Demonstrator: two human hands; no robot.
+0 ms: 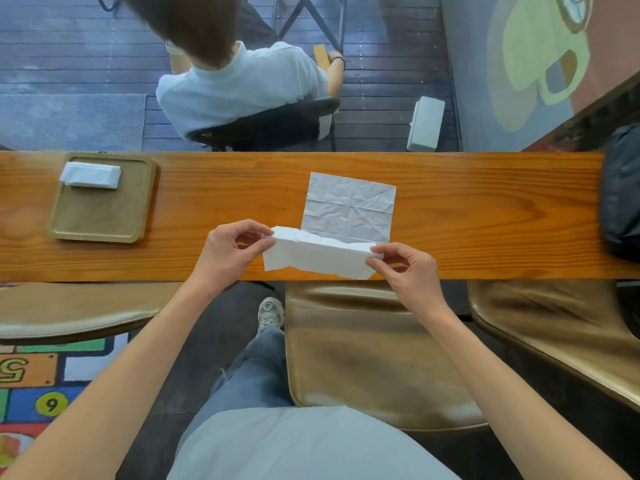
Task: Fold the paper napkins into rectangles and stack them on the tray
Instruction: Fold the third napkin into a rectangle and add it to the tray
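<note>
A white paper napkin, folded over lengthwise, is held just above the near edge of the wooden table. My left hand pinches its left end and my right hand pinches its right end. Behind it a second napkin lies flat and unfolded on the table, partly covered by the held one. At the far left sits a square wooden tray. On the tray's back left part rests a small stack of folded napkins.
The wooden table is a long narrow plank. A dark bag rests on its right end. Tan chairs stand below the near edge. A seated person is beyond the far edge, beside a white box on the floor.
</note>
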